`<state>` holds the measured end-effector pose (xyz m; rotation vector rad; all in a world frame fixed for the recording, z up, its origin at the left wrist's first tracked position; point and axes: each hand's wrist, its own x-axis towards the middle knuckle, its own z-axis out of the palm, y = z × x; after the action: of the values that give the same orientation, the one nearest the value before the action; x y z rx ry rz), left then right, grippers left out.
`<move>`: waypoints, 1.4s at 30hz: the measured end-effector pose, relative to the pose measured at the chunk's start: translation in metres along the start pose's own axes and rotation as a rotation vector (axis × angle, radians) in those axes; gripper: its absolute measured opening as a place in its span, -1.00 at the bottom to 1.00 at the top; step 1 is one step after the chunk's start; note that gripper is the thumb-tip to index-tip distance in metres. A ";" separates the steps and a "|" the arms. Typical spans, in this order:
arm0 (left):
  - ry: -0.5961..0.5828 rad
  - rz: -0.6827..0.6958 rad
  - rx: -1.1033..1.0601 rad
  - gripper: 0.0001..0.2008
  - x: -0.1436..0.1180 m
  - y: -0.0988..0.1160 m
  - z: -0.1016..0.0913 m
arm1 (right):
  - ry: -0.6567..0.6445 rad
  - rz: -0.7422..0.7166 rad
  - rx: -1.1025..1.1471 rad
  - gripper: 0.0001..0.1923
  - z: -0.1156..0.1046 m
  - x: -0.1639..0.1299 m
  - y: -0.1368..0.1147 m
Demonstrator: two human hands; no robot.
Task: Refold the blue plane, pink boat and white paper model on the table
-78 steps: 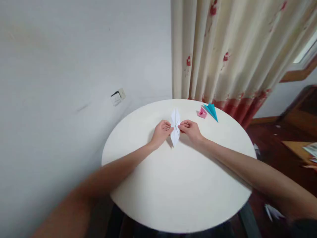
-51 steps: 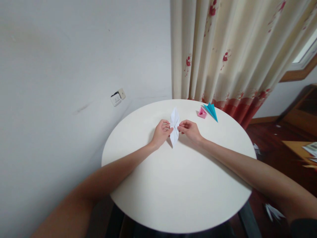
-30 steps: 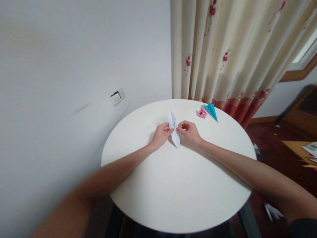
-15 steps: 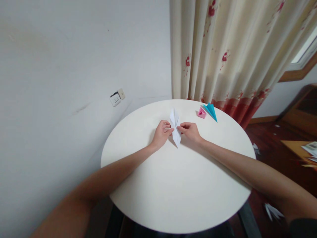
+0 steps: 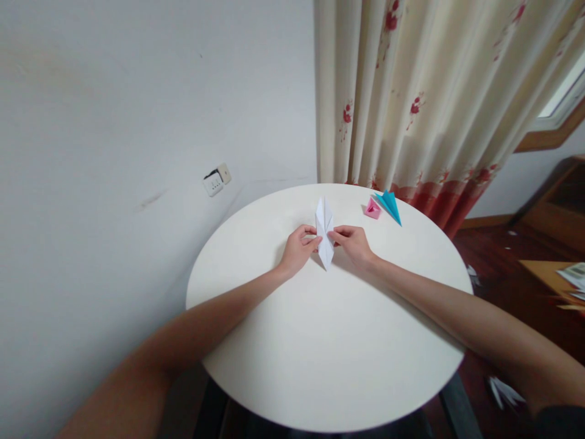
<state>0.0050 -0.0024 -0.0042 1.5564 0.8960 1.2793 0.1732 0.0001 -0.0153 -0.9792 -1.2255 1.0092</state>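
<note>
On the far half of the round white table point(image 5: 329, 366), a little left of its middle, a folded white paper shape point(image 5: 325, 233) stands between the person's two hands. It is long and narrow, pointed at both ends, with its lower tip touching the tabletop and its upper tip aimed toward the curtain point(image 5: 434, 91). Creases run along its length. The left hand point(image 5: 298, 249) pinches the paper's left edge near the middle, thumb and fingertips closed on it, the other fingers curled under. The right hand point(image 5: 353, 242) grasps the right edge in the same way, level with the left, so the two sets of fingertips nearly meet across the fold. Both forearms stretch bare across the table from the near rim, and the wrists rest low on its surface. Farther back and to the right, near the table's edge, a small pink folded paper piece point(image 5: 373, 209) sits just beside a teal folded paper dart point(image 5: 390, 205); whether they touch is too small to tell. Both lie well apart from the hands. Behind the table hangs the cream curtain with red flowers, and on the pale wall to the left a wall socket point(image 5: 217, 178) sits low. Loose papers point(image 5: 574, 281) lie on a wooden surface at the far right.
</note>
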 end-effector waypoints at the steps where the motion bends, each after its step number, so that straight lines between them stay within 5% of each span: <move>1: 0.007 -0.004 0.005 -0.67 0.000 0.000 0.000 | -0.007 -0.002 -0.005 -0.76 0.000 0.000 -0.001; 8: 0.025 -0.046 0.059 -0.71 0.003 -0.003 -0.002 | -0.043 -0.030 -0.049 -0.77 0.003 -0.004 -0.004; 24: 0.140 0.271 0.438 -0.93 -0.002 0.001 0.007 | -0.071 -0.133 -0.184 -0.79 0.009 -0.014 -0.008; 33: 0.001 0.455 0.679 -0.91 -0.003 0.004 0.002 | -0.046 -0.103 -0.228 -0.77 0.008 -0.014 -0.010; 42: 0.029 0.378 0.742 -0.86 0.003 0.003 -0.006 | -0.107 -0.199 -0.261 -0.74 0.011 -0.014 -0.006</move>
<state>-0.0005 0.0008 0.0000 2.3786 1.2189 1.2949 0.1619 -0.0148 -0.0122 -0.9893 -1.5400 0.7653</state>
